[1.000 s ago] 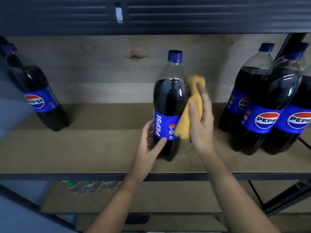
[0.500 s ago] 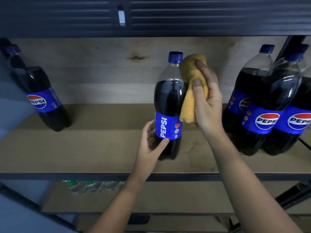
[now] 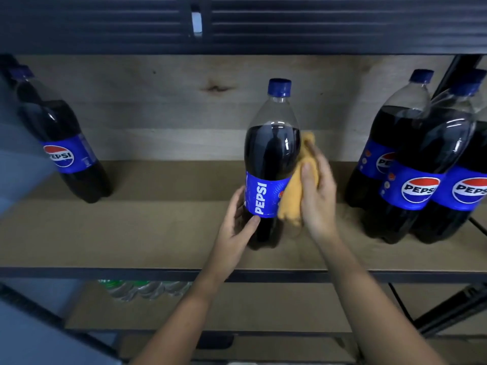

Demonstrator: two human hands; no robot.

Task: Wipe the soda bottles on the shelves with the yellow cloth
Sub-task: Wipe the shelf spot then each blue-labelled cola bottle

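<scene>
The wooden shelf [image 3: 158, 233] carries all the soda bottles upright, so each one can be reached from the front. At 3 o'clock a group of bottles [image 3: 411, 180] stands close together, labels reading "PEPSI"; at 9 o'clock one more bottle [image 3: 66, 148] stands well apart. In the centre stands the middle bottle [image 3: 271, 164], its blue label reading "PEPSI" vertically. The left hand [image 3: 237, 222] grasps its lower part, probably to keep it steady. The right hand [image 3: 316, 191] grips the yellow cloth [image 3: 292, 196] and presses it on the bottle's right side.
</scene>
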